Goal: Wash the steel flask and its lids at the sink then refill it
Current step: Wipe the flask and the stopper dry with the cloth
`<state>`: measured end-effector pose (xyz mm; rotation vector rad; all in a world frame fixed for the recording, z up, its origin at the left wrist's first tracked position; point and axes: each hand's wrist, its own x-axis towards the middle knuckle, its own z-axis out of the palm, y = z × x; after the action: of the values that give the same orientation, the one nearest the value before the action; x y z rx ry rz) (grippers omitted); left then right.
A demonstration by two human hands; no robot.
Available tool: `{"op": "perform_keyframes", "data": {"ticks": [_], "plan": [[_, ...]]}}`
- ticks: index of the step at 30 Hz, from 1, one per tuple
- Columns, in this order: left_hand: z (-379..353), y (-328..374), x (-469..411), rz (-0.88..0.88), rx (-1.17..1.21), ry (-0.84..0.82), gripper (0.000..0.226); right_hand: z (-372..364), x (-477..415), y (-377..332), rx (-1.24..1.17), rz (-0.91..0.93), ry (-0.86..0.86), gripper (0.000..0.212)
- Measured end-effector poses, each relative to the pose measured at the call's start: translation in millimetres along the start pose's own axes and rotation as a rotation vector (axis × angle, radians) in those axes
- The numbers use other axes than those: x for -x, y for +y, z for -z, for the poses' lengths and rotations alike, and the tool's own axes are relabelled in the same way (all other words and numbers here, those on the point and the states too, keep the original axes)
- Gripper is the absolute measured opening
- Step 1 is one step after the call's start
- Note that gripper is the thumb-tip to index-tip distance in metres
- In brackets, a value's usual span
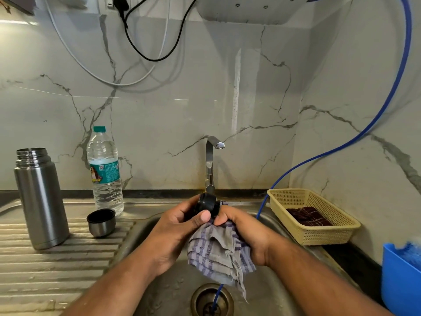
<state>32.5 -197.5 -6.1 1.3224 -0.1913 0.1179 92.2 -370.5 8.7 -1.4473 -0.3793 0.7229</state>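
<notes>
Seen from the head camera, both hands are held over the sink (pixel 173 290), just in front of the tap (pixel 210 163). The left hand (pixel 180 226) grips the black lid (pixel 208 205), its fingers curled round the far side and its thumb pressed on the near edge. The right hand (pixel 246 236) clutches a striped cloth (pixel 218 252) and holds it bunched against the lid, while the frayed end of the cloth hangs down toward the drain (pixel 211 299). The flask (pixel 39 199) stands upright and uncapped on the ribbed draining board (pixel 57 265) at the far left, well apart from the hands. Its steel cup lid (pixel 101 222) sits mouth up on the board just to the right of the flask, close to the edge of the sink bowl. A plastic water bottle (pixel 104 172) with a green cap stands upright behind the cup lid, near the wall. A blue hose (pixel 387 106) curves down the right wall and runs into the drain. To the right of the sink a cream basket (pixel 319 233) holds a dark checked cloth (pixel 307 216), and a blue container (pixel 401 277) shows at the right edge.
</notes>
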Motion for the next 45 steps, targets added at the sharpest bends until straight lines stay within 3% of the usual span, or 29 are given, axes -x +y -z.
{"op": "perform_keyframes", "data": {"ticks": [2, 5, 9, 12, 15, 19, 20, 22, 24, 26, 30, 32, 35, 36, 41, 45], "plan": [[-0.2, 2.0, -3.0, -0.028, 0.075, 0.026, 0.044, 1.3, -0.7, -2.0, 0.076, 0.029, 0.021, 0.044], [8.7, 7.1, -9.9, -0.116, 0.207, 0.163, 0.046, 12.8, -2.8, -2.5, 0.229, 0.112, 0.228, 0.022], [16.8, 9.9, -6.8, -0.068, 0.050, 0.243, 0.046, 26.7, -4.1, -8.2, 0.188, 0.324, 0.379, 0.048], [4.3, 6.6, -2.8, 0.030, -0.060, 0.188, 0.044, 14.2, 1.7, -17.8, 0.219, 0.620, 0.382, 0.049], [-14.2, -3.7, -5.8, 0.088, -0.009, 0.182, 0.050, -10.0, 5.7, -8.1, 0.530, 0.891, 0.324, 0.047], [-26.8, -11.4, -0.1, -0.028, 0.063, 0.251, 0.024, -29.6, 6.7, 8.0, 1.163, 1.135, 0.342, 0.039], [-28.2, -10.1, 0.6, -0.070, 0.026, 0.264, 0.022, -32.2, 6.1, 7.1, 1.166, 1.162, 0.374, 0.034], [-27.7, -9.3, -2.5, -0.099, -0.126, 0.301, 0.017, -34.2, 2.2, 2.7, 0.928, 1.073, 0.457, 0.033], [-28.6, -7.1, -3.4, -0.033, -0.195, 0.347, 0.035, -34.3, -3.4, 0.7, 0.684, 0.907, 0.466, 0.034], [-28.2, -7.8, -3.0, 0.044, -0.172, 0.394, 0.039, -32.7, -5.2, 10.1, 0.836, 0.930, 0.455, 0.031], [-15.6, -5.6, 0.1, 0.154, 0.001, 0.446, 0.041, -25.9, 5.5, 12.9, 1.207, 1.226, 0.320, 0.028], [-14.8, -4.7, -1.7, 0.077, -0.062, 0.386, 0.036, -19.7, -0.4, 12.4, 1.127, 1.276, 0.293, 0.029], [-22.2, -0.2, -2.9, -0.026, -0.241, 0.349, 0.029, -19.1, -11.6, 10.6, 0.579, 1.026, 0.386, 0.032], [-23.2, -1.1, -4.3, -0.050, -0.283, 0.334, 0.026, -20.7, -12.4, 11.3, 0.536, 0.979, 0.414, 0.033], [-15.5, -2.2, -0.7, -0.074, -0.149, 0.360, 0.018, -27.7, -1.7, 17.9, 1.136, 1.275, 0.374, 0.031], [-18.0, 1.1, -3.8, -0.092, -0.198, 0.356, 0.027, -28.4, -9.8, 13.7, 0.712, 1.141, 0.528, 0.028]]}}
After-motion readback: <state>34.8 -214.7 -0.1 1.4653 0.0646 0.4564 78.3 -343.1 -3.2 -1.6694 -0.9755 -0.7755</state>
